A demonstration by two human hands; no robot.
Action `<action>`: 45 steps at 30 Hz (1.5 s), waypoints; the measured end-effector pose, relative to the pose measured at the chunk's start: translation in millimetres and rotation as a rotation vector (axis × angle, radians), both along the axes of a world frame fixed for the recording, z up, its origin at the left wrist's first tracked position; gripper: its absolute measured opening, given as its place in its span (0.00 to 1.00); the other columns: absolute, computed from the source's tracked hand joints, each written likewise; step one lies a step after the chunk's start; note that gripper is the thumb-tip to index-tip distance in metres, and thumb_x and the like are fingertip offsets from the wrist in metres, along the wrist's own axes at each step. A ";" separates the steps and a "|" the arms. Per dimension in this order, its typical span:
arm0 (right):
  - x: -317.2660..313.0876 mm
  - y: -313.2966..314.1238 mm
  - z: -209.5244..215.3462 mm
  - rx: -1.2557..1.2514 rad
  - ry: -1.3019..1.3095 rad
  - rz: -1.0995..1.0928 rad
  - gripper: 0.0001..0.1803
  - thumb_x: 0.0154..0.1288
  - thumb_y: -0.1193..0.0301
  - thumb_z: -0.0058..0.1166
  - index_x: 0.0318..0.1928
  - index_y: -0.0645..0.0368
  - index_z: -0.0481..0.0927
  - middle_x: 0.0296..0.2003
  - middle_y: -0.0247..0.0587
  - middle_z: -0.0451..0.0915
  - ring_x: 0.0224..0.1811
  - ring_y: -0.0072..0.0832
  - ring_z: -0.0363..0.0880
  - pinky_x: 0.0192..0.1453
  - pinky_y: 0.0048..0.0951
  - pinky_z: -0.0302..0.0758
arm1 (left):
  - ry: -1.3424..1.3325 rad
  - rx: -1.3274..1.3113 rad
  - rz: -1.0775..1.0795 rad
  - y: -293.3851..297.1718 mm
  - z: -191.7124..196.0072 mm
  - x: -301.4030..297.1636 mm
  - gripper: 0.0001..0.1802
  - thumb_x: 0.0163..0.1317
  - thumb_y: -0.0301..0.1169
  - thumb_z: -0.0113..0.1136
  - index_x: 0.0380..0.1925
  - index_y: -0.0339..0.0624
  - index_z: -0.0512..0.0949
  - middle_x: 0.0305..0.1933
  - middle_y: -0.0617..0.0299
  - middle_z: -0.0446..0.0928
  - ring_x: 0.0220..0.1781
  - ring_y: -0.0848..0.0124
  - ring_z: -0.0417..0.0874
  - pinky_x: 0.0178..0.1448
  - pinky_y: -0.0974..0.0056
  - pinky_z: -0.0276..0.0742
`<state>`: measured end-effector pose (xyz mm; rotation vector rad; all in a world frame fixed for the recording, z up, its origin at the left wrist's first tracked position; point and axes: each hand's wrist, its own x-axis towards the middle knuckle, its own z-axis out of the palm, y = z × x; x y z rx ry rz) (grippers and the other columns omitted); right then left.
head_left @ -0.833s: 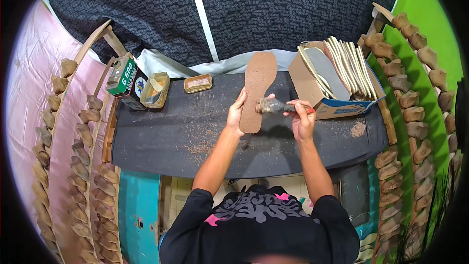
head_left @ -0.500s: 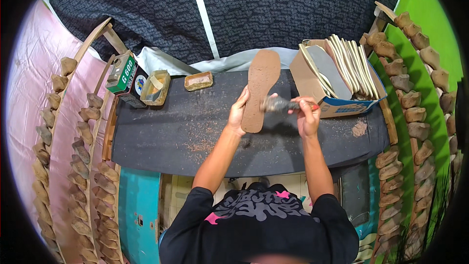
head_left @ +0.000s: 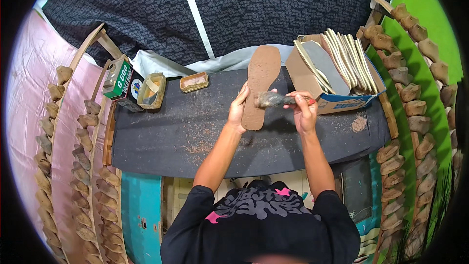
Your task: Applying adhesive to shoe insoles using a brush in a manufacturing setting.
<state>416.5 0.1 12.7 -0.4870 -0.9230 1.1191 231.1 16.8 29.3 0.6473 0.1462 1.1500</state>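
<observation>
A brown shoe sole [head_left: 264, 71] is held up over the middle of the table, its broad end away from me. My left hand [head_left: 238, 108] grips its lower left edge, thumb in front and some of the fingers hidden behind it. In my right hand [head_left: 305, 116], closed around the handle, is a dark, caked brush [head_left: 276, 99] with a bit of red at the handle end. The brush head overlaps the sole's lower half, lying crosswise; whether it presses on the surface I cannot tell.
A carton [head_left: 337, 101] packed with upright soles stands at back right. At back left are a green and black can [head_left: 117, 78], an open tub [head_left: 155, 99] and a shallow tray [head_left: 194, 83]. Brown crumbs litter the dark tabletop [head_left: 146, 142]. Racks of wooden shoe lasts [head_left: 391, 166] flank both sides.
The brush has shifted left across the sole, and my right hand has moved slightly left and up with it. My left hand keeps its hold on the sole. The whole view has shifted slightly.
</observation>
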 end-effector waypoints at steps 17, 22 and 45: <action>-15.9 -3.5 -21.4 0.005 -0.060 0.263 0.06 0.62 0.76 0.47 0.32 0.66 0.75 0.32 0.47 0.75 0.34 0.31 0.77 0.30 0.30 0.80 | -0.146 -0.110 0.035 10.4 -6.0 -29.1 0.23 0.72 0.39 0.36 0.65 0.51 0.55 0.66 0.50 0.59 0.65 0.45 0.65 0.67 0.46 0.64; -46.6 5.1 -16.5 0.002 -0.013 0.167 0.06 0.62 0.76 0.48 0.33 0.66 0.75 0.34 0.47 0.76 0.35 0.31 0.77 0.32 0.30 0.80 | -0.205 -0.109 0.036 6.9 -10.1 -52.6 0.23 0.72 0.40 0.35 0.64 0.48 0.58 0.65 0.48 0.61 0.66 0.48 0.64 0.70 0.46 0.61; -185.2 27.6 -20.6 -0.054 -0.110 0.305 0.05 0.63 0.76 0.49 0.34 0.67 0.76 0.36 0.47 0.77 0.40 0.32 0.78 0.33 0.32 0.81 | -0.255 -0.031 0.419 -20.1 -22.3 -213.9 0.23 0.71 0.39 0.38 0.65 0.47 0.57 0.65 0.49 0.62 0.66 0.48 0.64 0.71 0.47 0.58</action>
